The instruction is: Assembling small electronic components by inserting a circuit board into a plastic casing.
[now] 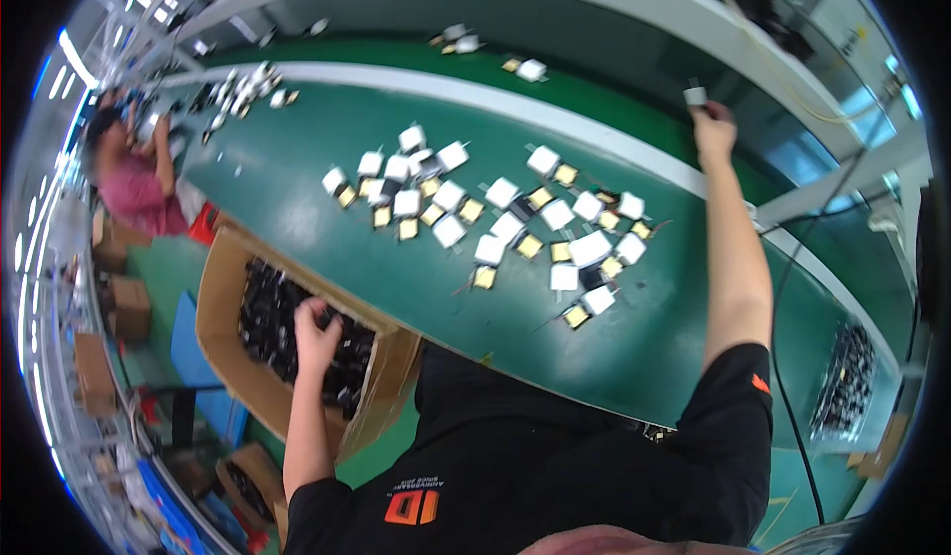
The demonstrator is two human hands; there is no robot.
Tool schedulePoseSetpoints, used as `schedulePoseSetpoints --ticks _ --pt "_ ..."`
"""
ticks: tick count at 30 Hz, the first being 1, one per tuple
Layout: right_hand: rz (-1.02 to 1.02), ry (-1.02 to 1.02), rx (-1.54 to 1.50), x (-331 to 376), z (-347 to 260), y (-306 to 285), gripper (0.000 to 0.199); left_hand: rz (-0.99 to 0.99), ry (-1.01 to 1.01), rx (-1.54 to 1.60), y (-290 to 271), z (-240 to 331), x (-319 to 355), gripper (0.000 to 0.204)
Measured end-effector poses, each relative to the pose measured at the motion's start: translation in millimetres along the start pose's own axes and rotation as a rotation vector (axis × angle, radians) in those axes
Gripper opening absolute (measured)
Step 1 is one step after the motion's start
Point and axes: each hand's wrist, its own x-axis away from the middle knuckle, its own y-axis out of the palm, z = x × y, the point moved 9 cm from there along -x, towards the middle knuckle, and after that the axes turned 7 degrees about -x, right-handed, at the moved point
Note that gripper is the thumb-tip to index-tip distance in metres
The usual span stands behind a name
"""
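Your right hand (715, 133) pinches a white block (695, 97) at its fingertips — slack fingers could drop it onto the green strip (606, 105). Left hand (316, 335) over black parts (269, 319) — can't tell its hold.

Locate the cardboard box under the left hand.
The cardboard box is left of centre in the head view, beside the near edge of the green table.

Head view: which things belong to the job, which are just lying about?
Seemingly in the job:
white part in the right hand
white-and-yellow parts on the green table
black items in the cardboard box, by the left hand

Seemingly just lying about:
brown cartons, far left
blue panel beside the box
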Motion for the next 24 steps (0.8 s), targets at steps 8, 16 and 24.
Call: schedulePoseSetpoints --ticks 8,16,24 --pt "-0.567 0.184 -1.200 211.0 -143.5 -58.5 0.047 0.139 0.401 0.853 -62.5 213.3 -17.0 0.053" --pt "-0.592 0.495 -1.802 357.3 -180.3 -78.4 0.048 -0.547 -0.254 1.867 47.6 309.6 -5.3 0.015" --pt "-0.591 0.462 -1.455 407.8 -190.3 -62.7 0.039 -0.986 -0.629 2.149 71.2 362.0 16.5 0.039"
